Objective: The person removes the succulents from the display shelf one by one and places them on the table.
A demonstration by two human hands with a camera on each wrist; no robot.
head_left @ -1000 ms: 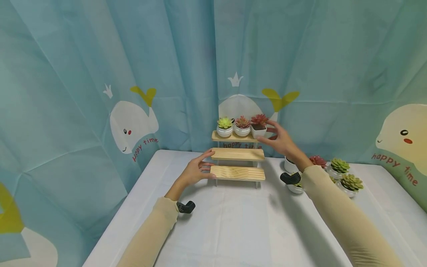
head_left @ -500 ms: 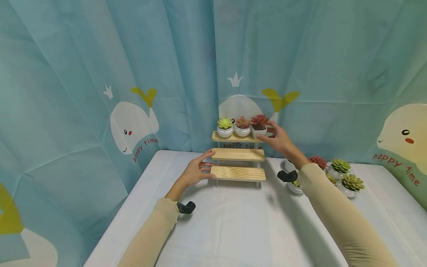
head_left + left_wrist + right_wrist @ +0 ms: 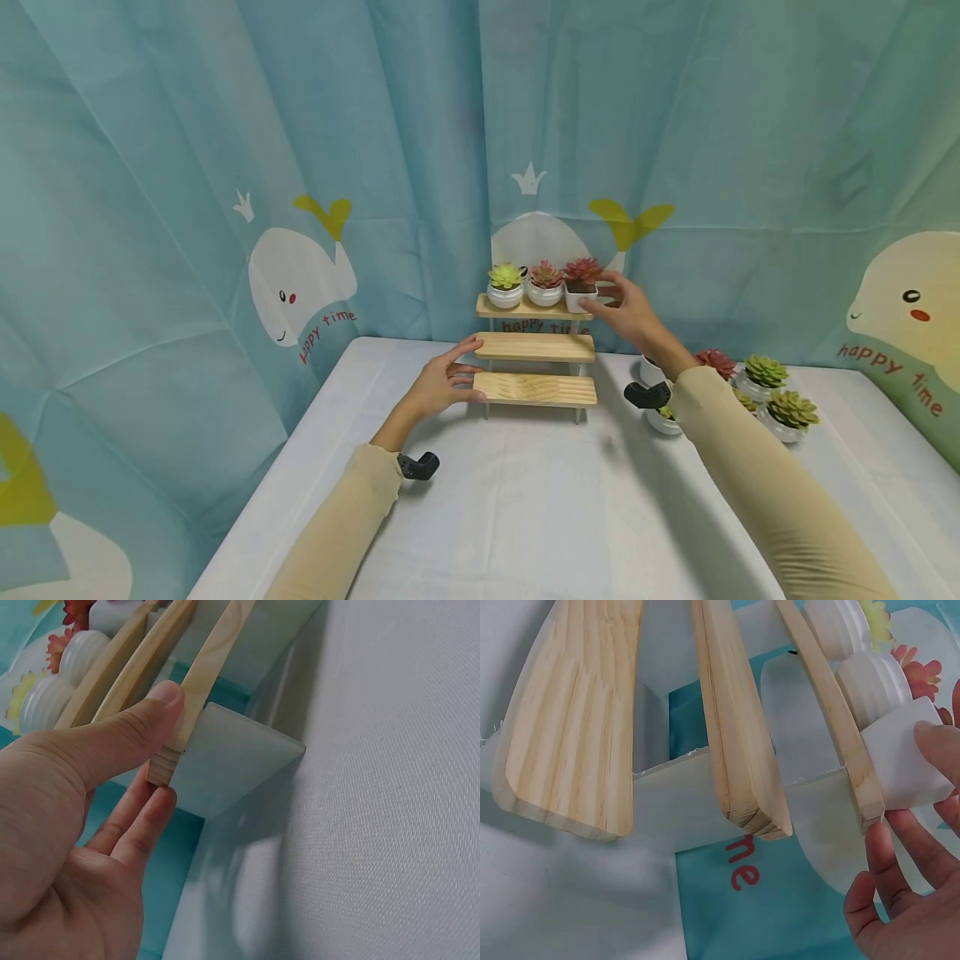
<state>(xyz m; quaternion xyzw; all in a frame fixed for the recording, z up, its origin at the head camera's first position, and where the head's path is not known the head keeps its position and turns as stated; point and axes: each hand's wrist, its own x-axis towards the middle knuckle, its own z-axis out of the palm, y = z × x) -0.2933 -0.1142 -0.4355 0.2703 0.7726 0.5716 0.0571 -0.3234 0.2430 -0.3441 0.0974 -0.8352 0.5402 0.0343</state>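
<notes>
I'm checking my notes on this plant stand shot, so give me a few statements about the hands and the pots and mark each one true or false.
1. Three potted succulents stand on the top shelf of the wooden stand. True.
2. The right hand holds the square white pot at the right end of that shelf. True.
3. The left hand lifts a pot from the table. False: it holds the left end of the bottom shelf.
4. The middle shelf carries two pots. False: it is bare.
5. More potted succulents stand on the table to the right of the stand. True.
</notes>
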